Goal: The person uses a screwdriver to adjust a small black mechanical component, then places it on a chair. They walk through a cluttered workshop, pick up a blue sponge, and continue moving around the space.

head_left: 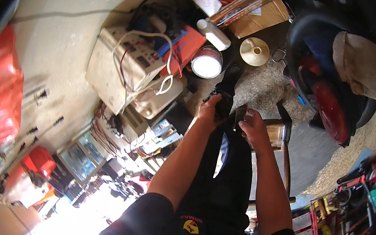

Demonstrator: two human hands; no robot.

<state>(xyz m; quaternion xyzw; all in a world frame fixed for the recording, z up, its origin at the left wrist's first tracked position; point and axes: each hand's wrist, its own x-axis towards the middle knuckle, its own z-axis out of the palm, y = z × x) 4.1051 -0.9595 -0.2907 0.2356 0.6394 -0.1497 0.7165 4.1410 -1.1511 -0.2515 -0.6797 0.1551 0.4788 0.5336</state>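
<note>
Both arms reach forward over my dark-clothed lap. My left hand (207, 112) is closed round a bulky black part (224, 106), whose exact kind is too dark to make out. To its right, my right hand (254, 126) pinches a small dark flat-sided piece (240, 117) between thumb and fingers. A narrow gap separates the two held pieces. Just beyond my hands stands a round can with a bright white top (206, 67).
On the left sits a beige box with loose cables (125, 60). A white bottle (215, 36), a brass-coloured round dish (254, 51) and a cardboard box (261, 20) lie ahead. A black tub (299, 35) holds a red piece and cloth (358, 64). Tools (348, 208) crowd the lower right.
</note>
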